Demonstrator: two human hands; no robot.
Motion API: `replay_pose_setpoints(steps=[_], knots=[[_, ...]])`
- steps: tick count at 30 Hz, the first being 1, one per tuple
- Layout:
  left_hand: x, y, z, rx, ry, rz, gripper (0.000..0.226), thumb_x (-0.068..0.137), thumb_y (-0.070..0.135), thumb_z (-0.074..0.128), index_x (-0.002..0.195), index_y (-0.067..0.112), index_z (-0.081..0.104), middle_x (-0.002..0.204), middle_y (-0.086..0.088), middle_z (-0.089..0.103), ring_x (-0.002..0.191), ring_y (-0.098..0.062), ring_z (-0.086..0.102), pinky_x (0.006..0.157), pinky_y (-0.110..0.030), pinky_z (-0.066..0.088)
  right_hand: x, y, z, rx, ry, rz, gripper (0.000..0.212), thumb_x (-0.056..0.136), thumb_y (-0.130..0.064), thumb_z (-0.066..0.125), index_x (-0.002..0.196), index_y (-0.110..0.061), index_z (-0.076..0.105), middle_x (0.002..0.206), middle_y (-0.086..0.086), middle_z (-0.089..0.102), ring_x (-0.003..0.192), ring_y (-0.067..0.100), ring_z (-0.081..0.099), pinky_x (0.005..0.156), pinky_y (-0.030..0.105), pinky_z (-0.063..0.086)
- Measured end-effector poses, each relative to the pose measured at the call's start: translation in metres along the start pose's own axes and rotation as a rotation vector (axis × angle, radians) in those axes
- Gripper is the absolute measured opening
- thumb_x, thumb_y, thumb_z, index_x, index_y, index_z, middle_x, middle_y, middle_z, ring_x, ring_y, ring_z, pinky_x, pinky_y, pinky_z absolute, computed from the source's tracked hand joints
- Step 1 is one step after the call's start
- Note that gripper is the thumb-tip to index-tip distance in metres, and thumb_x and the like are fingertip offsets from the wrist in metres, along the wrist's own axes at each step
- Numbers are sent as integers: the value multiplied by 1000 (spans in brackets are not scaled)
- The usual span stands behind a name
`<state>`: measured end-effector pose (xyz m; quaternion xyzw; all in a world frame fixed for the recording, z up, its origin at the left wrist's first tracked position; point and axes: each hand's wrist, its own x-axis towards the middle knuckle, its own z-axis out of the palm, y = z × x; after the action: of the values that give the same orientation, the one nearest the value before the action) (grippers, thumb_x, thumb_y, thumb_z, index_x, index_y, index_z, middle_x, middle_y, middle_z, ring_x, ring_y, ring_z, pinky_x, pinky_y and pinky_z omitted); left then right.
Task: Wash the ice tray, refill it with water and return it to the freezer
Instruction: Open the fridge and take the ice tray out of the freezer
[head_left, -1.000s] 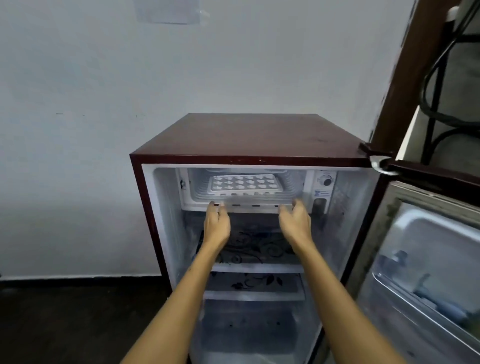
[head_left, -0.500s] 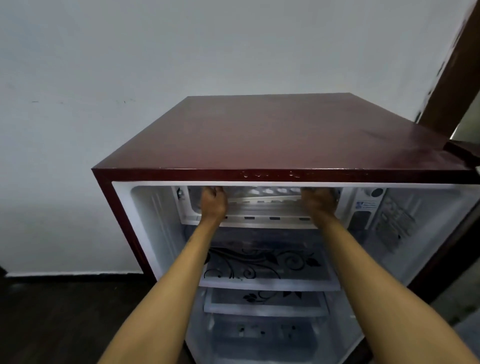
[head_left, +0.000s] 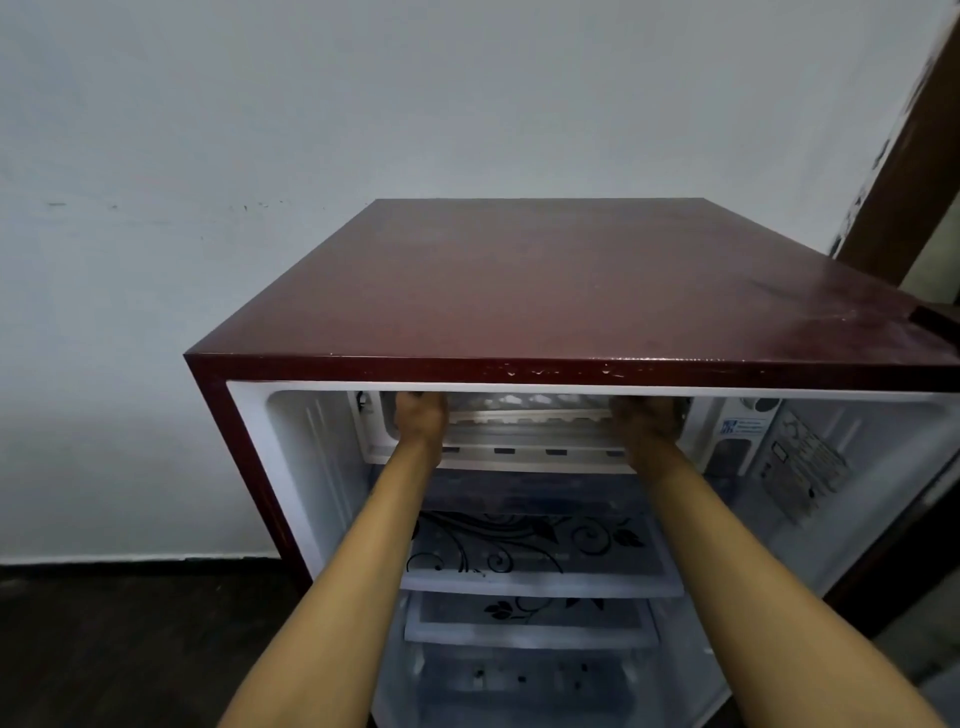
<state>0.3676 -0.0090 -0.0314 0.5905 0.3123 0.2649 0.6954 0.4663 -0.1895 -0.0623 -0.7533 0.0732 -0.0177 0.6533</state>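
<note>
A white ice tray (head_left: 530, 413) lies inside the freezer compartment (head_left: 524, 457) at the top of a small maroon fridge (head_left: 545, 291). Only the tray's front rim and a few cells show under the fridge's top edge. My left hand (head_left: 420, 418) is closed on the tray's left end. At the tray's right end my right hand (head_left: 647, 423) grips it, fingers hidden inside the compartment. Both forearms reach in from below.
The fridge stands open against a white wall. Below the freezer are a glass shelf with a black floral print (head_left: 524, 545), a second shelf (head_left: 530, 618) and a bottom bin. A thermostat panel and label (head_left: 779, 447) sit on the right. Dark floor lies to the left.
The camera moved closer and higher over the fridge. Both hands went from the freezer's front lip into the compartment and closed on the ends of the tray; the door left the view.
</note>
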Motion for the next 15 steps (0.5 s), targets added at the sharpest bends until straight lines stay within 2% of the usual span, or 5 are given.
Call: replay_pose_setpoints(steps=[2, 4, 8, 9, 15], knots=[[-5, 3, -3, -1, 7, -4, 9, 97, 13, 49, 99, 15, 57, 88, 5, 58, 84, -11, 53, 79, -24, 41, -6, -5, -1, 3, 118, -53, 14, 92, -4, 56, 103, -3, 65, 96, 4, 60, 96, 19, 56, 82, 26, 42], [-10, 7, -7, 7, 36, -21, 19, 97, 8, 42, 82, 16, 50, 78, 5, 50, 74, -9, 47, 67, -18, 41, -17, -9, -5, -2, 145, -38, 17, 88, 4, 52, 90, -5, 66, 87, 3, 61, 91, 19, 57, 77, 25, 41], [-36, 14, -20, -36, 63, -57, 35, 99, 6, 34, 132, 2, 47, 122, -8, 53, 116, -24, 50, 94, -26, 38, -52, -16, -23, 18, 166, 89, 23, 90, 4, 43, 101, -2, 62, 89, 10, 59, 78, 20, 55, 59, 27, 42], [-44, 15, -24, -49, 68, -42, 38, 99, 6, 34, 135, 2, 45, 125, -7, 52, 116, -23, 49, 94, -28, 38, -63, -16, -28, 54, 175, 99, 23, 90, 3, 44, 104, -3, 61, 87, 8, 59, 72, 19, 54, 54, 26, 42], [-103, 2, -60, -188, 68, -98, 24, 93, 16, 42, 105, 6, 60, 108, -10, 61, 101, -26, 58, 94, -39, 46, -139, -3, -64, 273, 225, 90, 32, 91, 0, 51, 121, -5, 61, 111, 5, 62, 98, 18, 57, 86, 24, 44]])
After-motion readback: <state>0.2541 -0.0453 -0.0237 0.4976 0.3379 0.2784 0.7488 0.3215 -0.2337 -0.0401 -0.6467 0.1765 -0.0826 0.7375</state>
